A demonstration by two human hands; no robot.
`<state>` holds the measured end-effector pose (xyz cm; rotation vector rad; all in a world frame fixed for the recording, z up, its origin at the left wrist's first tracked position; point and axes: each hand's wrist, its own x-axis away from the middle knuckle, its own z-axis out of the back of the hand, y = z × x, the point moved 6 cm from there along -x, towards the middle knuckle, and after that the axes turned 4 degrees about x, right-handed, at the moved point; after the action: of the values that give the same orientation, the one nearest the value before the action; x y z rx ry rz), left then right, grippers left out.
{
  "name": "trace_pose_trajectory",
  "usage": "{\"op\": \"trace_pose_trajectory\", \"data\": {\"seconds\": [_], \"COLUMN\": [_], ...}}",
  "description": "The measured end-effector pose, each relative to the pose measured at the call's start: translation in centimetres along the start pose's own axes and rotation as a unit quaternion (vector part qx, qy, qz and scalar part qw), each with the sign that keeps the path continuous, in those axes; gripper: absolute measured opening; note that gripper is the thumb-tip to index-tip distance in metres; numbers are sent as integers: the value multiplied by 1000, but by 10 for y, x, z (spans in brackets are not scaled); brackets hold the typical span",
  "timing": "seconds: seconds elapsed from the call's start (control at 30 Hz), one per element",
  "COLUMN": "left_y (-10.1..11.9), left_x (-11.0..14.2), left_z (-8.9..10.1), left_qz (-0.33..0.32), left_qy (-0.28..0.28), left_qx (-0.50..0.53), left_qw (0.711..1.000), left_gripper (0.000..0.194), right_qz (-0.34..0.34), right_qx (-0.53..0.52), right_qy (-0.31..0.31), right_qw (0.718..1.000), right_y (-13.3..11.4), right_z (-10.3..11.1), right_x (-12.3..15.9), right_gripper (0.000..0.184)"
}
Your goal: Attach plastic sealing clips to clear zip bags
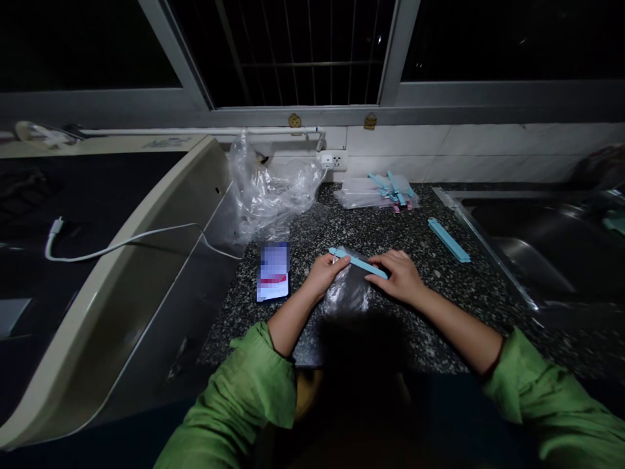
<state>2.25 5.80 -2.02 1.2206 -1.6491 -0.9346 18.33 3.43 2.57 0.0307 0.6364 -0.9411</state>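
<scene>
A light-blue bag sealing clip [361, 263] lies slantwise across the top of a clear plastic bag [346, 294], between my two hands. My left hand [324, 272] pinches the clip's left end together with the bag, thumb on top. At the other end, my right hand [398, 276] grips the clip between thumb and fingers. The lower part of the bag hangs toward me over the dark speckled counter [303, 332]. To the right of my right hand, more blue sealing clips [449, 240] lie side by side on the counter.
Left of my hands lies a lit phone [273, 272]. Crumpled clear plastic [278, 189] sits behind it, near a wall socket [333, 160]. A clear packet with blue and pink clips [375, 191] rests at the back. A steel sink [537, 254] borders the right; a white cable [122, 241] crosses the left.
</scene>
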Motion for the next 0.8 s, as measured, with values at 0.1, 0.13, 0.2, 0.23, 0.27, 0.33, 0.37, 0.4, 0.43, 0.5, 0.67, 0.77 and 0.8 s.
{"op": "trace_pose_trajectory", "data": {"seconds": [0.1, 0.13, 0.2, 0.23, 0.27, 0.33, 0.37, 0.4, 0.43, 0.5, 0.67, 0.77, 0.8], "left_y": [0, 0, -1, -1, -1, 0, 1, 3, 4, 6, 9, 4, 2], "left_x": [0, 0, 0, 0, 0, 0, 0, 1, 1, 3, 2, -2, -4], "left_z": [0, -1, -2, -3, -4, -4, -4, -4, -4, -5, -5, -4, -3], "left_qz": [5, 7, 13, 16, 17, 15, 10, 7, 5, 7, 12, 26, 27], "left_qy": [-1, -4, -19, -28, -38, -52, -55, -59, -62, -70, -65, -51, -47], "left_qx": [0, 0, 3, 7, 12, 22, 26, 29, 30, 31, 62, 97, 99], "left_qw": [1000, 1000, 1000, 999, 999, 998, 998, 998, 998, 997, 996, 994, 994], "left_gripper": [43, 43, 43, 44, 45, 45, 44, 43, 42, 41, 44, 50, 51], "right_qz": [25, 26, 20, 16, 13, 14, 16, 19, 22, 28, 27, 33, 36], "right_qx": [47, 55, 61, 60, 59, 56, 55, 56, 57, 59, 61, 52, 44], "right_qy": [15, 19, 30, 35, 38, 35, 30, 26, 23, 24, 24, 26, 29], "right_qw": [998, 998, 997, 997, 997, 998, 998, 998, 998, 998, 997, 998, 998], "right_y": [-4, -5, -3, -2, -1, 0, 1, 1, 1, 1, 3, 2, 2], "right_z": [2, 2, 4, 5, 5, 4, 3, 2, 1, 0, 0, 0, 0], "right_x": [0, 1, 1, 1, 1, 2, 2, 2, 2, 2, 3, 3, 3], "right_gripper": [19, 18, 18, 18, 19, 19, 19, 18, 18, 17, 19, 19, 18]}}
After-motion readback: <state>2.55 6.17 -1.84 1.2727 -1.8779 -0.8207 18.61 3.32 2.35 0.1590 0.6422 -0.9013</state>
